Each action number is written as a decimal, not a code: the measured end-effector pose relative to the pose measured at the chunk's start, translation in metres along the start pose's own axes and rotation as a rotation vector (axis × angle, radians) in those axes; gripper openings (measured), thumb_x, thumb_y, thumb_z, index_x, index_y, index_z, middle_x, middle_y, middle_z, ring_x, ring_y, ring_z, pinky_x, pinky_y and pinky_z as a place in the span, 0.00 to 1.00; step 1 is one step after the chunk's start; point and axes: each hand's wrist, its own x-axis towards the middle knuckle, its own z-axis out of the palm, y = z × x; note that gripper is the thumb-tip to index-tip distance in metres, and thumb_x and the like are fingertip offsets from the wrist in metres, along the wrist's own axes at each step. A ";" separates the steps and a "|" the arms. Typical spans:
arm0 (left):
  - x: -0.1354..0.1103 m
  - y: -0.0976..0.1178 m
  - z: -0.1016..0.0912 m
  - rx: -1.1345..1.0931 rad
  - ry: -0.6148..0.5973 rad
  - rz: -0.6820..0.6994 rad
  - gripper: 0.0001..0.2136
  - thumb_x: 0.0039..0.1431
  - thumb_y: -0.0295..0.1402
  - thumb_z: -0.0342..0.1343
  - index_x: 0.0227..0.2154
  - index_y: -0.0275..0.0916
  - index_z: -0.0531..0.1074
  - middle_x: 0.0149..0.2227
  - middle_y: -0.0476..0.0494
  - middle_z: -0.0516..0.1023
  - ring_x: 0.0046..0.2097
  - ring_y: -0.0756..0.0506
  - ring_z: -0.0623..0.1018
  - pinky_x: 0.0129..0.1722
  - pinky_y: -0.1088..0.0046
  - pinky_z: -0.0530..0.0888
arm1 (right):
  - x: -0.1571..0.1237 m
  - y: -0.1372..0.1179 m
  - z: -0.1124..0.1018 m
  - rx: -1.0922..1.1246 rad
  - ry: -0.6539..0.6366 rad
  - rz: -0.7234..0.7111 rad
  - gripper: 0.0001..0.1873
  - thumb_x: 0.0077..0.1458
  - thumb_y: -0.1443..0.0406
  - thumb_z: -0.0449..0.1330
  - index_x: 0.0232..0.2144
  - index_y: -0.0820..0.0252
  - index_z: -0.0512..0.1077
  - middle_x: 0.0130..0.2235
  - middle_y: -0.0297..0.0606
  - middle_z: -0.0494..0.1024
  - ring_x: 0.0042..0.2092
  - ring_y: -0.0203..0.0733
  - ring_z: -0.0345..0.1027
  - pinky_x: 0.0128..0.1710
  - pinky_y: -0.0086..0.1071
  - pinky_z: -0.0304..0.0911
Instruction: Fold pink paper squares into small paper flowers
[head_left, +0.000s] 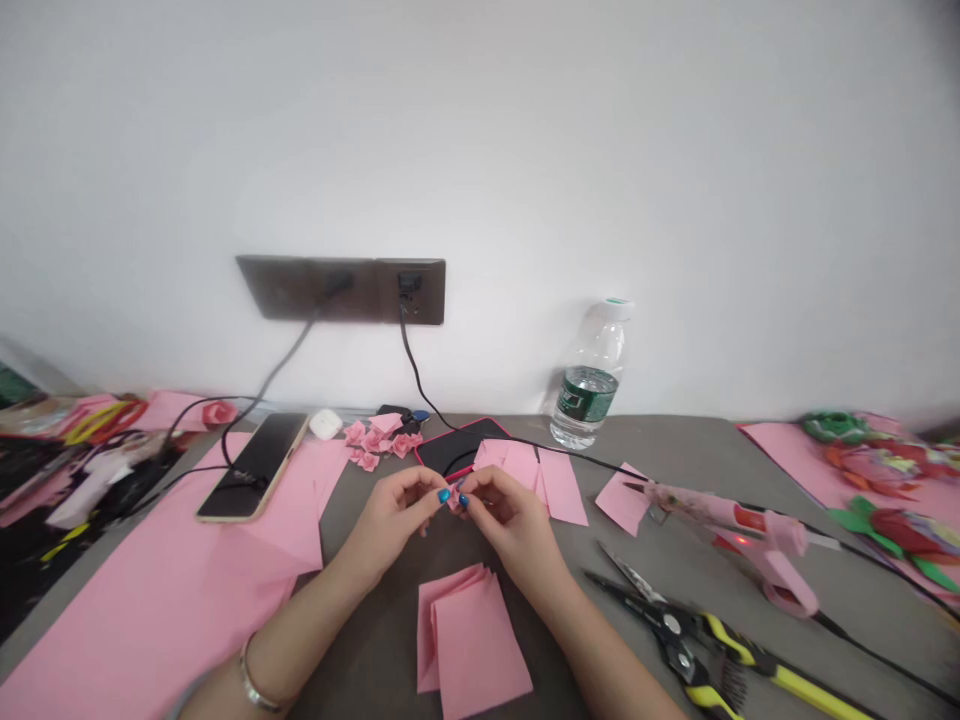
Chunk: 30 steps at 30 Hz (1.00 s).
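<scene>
Pink folded paper (454, 499), a tiny piece, is what I have on the feed at centre, pinched between the fingertips of both hands above the grey tabletop (360, 650). As far as I can judge, the step in hand is this close finger work on the paper. The left hand (392, 517) and right hand (510, 530) curl inward, and their blue-nailed fingertips (445, 495) press together on the piece; the exact grip is too small for me to make out. Just below the hands lies a stack of pink paper squares (472, 640). Beyond them, small pink paper flowers (371, 440) sit near a smartphone (255, 465). To the right lie a pink hot glue gun (772, 550) and yellow-handled shears (675, 630), both within reach of the right hand but not touching it. A metal bangle (255, 680) circles the left wrist.
</scene>
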 end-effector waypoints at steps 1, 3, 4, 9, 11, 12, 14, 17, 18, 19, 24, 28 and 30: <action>0.000 -0.001 0.001 -0.014 0.016 -0.001 0.09 0.55 0.37 0.59 0.31 0.35 0.73 0.25 0.51 0.69 0.25 0.52 0.66 0.23 0.79 0.65 | 0.000 0.001 0.000 -0.008 -0.001 -0.011 0.05 0.54 0.62 0.60 0.30 0.57 0.69 0.29 0.35 0.76 0.32 0.39 0.72 0.33 0.31 0.67; 0.001 -0.002 0.001 -0.042 0.047 0.001 0.09 0.55 0.38 0.58 0.31 0.36 0.71 0.24 0.52 0.68 0.24 0.53 0.66 0.22 0.80 0.65 | 0.000 0.002 0.000 -0.042 0.010 -0.029 0.04 0.55 0.63 0.59 0.30 0.57 0.68 0.30 0.35 0.75 0.32 0.39 0.72 0.32 0.30 0.67; 0.000 -0.003 0.002 -0.053 0.060 0.002 0.09 0.55 0.38 0.58 0.31 0.36 0.70 0.24 0.52 0.68 0.24 0.53 0.66 0.22 0.80 0.66 | -0.001 0.002 0.000 -0.065 0.022 -0.037 0.04 0.55 0.64 0.59 0.30 0.57 0.67 0.30 0.35 0.75 0.32 0.39 0.72 0.31 0.29 0.67; -0.001 -0.001 0.001 -0.035 0.042 0.005 0.10 0.54 0.38 0.59 0.33 0.36 0.71 0.25 0.50 0.71 0.26 0.51 0.70 0.23 0.79 0.69 | -0.002 0.003 -0.001 -0.119 0.047 -0.076 0.02 0.56 0.65 0.58 0.32 0.57 0.68 0.32 0.36 0.74 0.32 0.38 0.73 0.31 0.28 0.68; -0.001 0.000 0.002 -0.024 0.024 0.011 0.09 0.54 0.37 0.59 0.33 0.35 0.72 0.25 0.49 0.72 0.26 0.51 0.71 0.23 0.78 0.70 | -0.003 0.003 -0.001 -0.129 0.019 -0.097 0.01 0.56 0.66 0.57 0.32 0.57 0.68 0.32 0.36 0.75 0.33 0.38 0.73 0.32 0.28 0.68; -0.001 0.000 0.002 -0.022 0.021 0.015 0.09 0.55 0.37 0.58 0.32 0.35 0.72 0.25 0.49 0.73 0.26 0.51 0.71 0.24 0.78 0.71 | -0.003 0.003 -0.001 -0.136 -0.001 -0.108 0.02 0.57 0.67 0.56 0.32 0.57 0.69 0.32 0.36 0.75 0.33 0.38 0.73 0.32 0.28 0.68; -0.001 0.000 0.002 -0.023 0.025 0.027 0.09 0.55 0.36 0.58 0.32 0.35 0.73 0.25 0.49 0.73 0.26 0.51 0.71 0.24 0.78 0.71 | -0.003 0.002 -0.001 -0.147 -0.032 -0.124 0.03 0.57 0.68 0.55 0.32 0.57 0.69 0.32 0.36 0.76 0.33 0.38 0.73 0.33 0.28 0.68; -0.001 0.000 0.002 -0.022 0.026 0.030 0.08 0.55 0.36 0.58 0.31 0.35 0.73 0.24 0.50 0.72 0.26 0.51 0.72 0.24 0.78 0.71 | -0.003 0.001 0.000 -0.157 -0.051 -0.130 0.04 0.57 0.68 0.55 0.32 0.57 0.69 0.33 0.37 0.76 0.34 0.39 0.73 0.33 0.28 0.68; -0.001 0.000 0.002 -0.022 0.026 0.031 0.08 0.55 0.35 0.58 0.31 0.35 0.73 0.24 0.50 0.73 0.26 0.51 0.72 0.24 0.78 0.71 | -0.002 0.001 0.000 -0.158 -0.049 -0.130 0.04 0.57 0.68 0.55 0.32 0.57 0.70 0.33 0.37 0.76 0.34 0.39 0.73 0.33 0.29 0.68; -0.001 -0.001 0.002 -0.022 0.025 0.031 0.08 0.55 0.35 0.58 0.31 0.35 0.74 0.24 0.50 0.73 0.25 0.51 0.71 0.24 0.77 0.71 | -0.002 0.001 0.000 -0.158 -0.045 -0.131 0.04 0.57 0.68 0.55 0.32 0.57 0.70 0.33 0.38 0.77 0.34 0.39 0.73 0.33 0.29 0.68; 0.000 -0.001 0.002 -0.031 0.029 0.035 0.09 0.55 0.36 0.58 0.32 0.35 0.73 0.24 0.49 0.73 0.26 0.50 0.73 0.24 0.78 0.72 | -0.002 0.002 0.000 -0.131 -0.041 -0.105 0.03 0.57 0.66 0.56 0.32 0.57 0.70 0.33 0.38 0.76 0.34 0.39 0.73 0.33 0.30 0.68; 0.001 -0.003 0.003 -0.029 0.032 0.021 0.08 0.55 0.36 0.58 0.33 0.35 0.71 0.25 0.50 0.72 0.26 0.51 0.72 0.23 0.78 0.72 | -0.001 0.004 0.000 -0.062 -0.002 -0.056 0.03 0.57 0.64 0.58 0.32 0.56 0.67 0.32 0.35 0.74 0.32 0.38 0.72 0.33 0.30 0.70; 0.001 -0.005 0.003 -0.016 0.017 0.020 0.08 0.53 0.34 0.59 0.32 0.36 0.70 0.26 0.50 0.71 0.27 0.51 0.72 0.22 0.79 0.71 | -0.001 0.005 0.000 -0.042 0.023 -0.048 0.06 0.56 0.62 0.59 0.32 0.56 0.65 0.31 0.34 0.73 0.32 0.38 0.72 0.32 0.29 0.69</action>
